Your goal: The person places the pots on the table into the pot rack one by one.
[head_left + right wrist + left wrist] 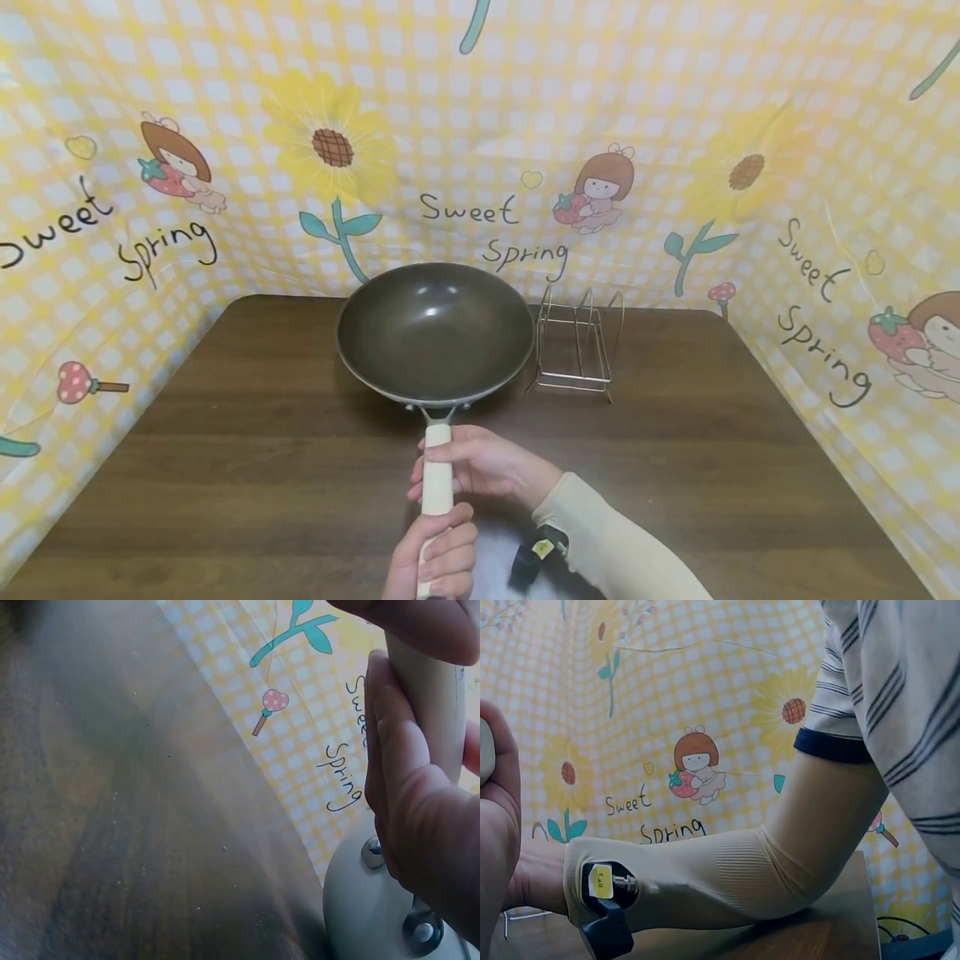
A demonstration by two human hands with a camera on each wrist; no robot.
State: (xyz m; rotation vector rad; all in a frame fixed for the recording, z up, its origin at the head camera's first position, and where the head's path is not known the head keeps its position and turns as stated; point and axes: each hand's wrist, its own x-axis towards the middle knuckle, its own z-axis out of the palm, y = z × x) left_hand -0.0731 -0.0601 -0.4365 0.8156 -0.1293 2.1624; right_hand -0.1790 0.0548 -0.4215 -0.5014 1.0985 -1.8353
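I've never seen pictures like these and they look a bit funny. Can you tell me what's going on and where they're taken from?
There's no robot here, just a person using two bare hands. The widest picture comes from a camera on the person's head, looking forward and down. The other two come from cameras worn on the wrists. The left one mostly sees the right arm's sleeve; the right one looks closely at that hand's work.

Both hands hold the pale handle of a dark-bowled pan: the right hand nearer the pan, the left hand farther down. A wire rack stands on the brown wooden table. Behind is a yellow checked cloth.
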